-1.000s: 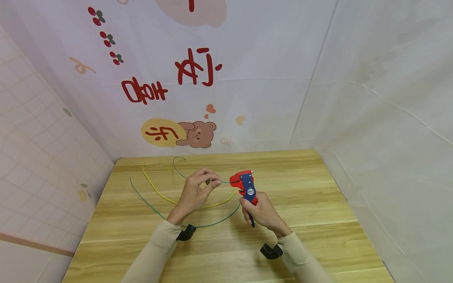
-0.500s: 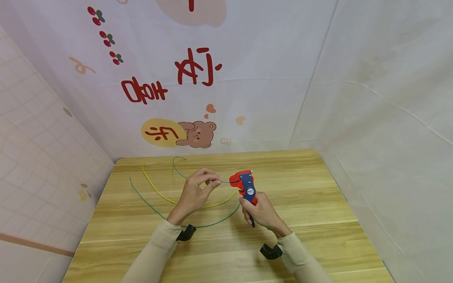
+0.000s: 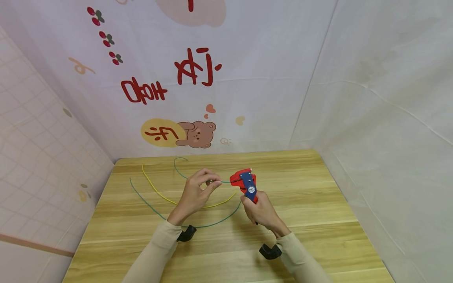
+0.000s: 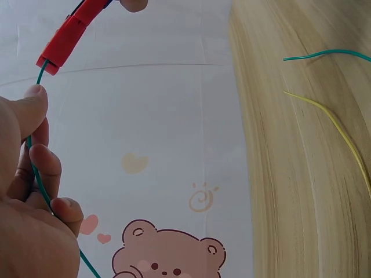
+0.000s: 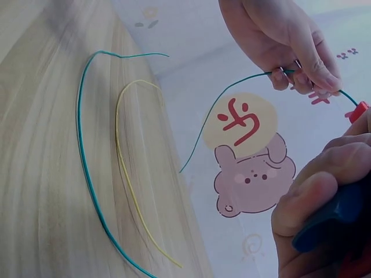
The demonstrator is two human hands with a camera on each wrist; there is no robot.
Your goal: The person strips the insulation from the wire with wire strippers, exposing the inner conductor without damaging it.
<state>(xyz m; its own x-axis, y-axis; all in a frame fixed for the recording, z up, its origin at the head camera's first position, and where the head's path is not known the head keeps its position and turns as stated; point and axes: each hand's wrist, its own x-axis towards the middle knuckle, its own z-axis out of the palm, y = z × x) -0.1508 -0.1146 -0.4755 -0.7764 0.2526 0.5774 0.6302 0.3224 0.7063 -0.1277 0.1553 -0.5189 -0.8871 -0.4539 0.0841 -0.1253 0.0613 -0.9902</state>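
Observation:
In the head view my left hand (image 3: 195, 192) pinches a green wire (image 3: 225, 182) between thumb and fingertips. The wire's near end runs into the nose of a red and blue wire stripper (image 3: 247, 181). My right hand (image 3: 263, 209) grips that tool, its fingers wrapped around the handles and squeezing them together. From the left wrist, the red nose (image 4: 61, 47) shows with the wire going into its tip, just beyond my thumb. The wire's tail (image 5: 226, 91) curves away behind my left hand in the right wrist view. The wire's end inside the tool is hidden.
A yellow wire (image 3: 155, 189) and a second green wire (image 3: 217, 223) lie curved on the wooden table (image 3: 318, 236), partly under my left arm. A printed fabric wall (image 3: 262, 98) stands behind the table's far edge.
My right hand has squeezed the stripper's handles together, and the lower handle has drawn up into the palm. The tool's head has tilted slightly. My left hand has barely moved.

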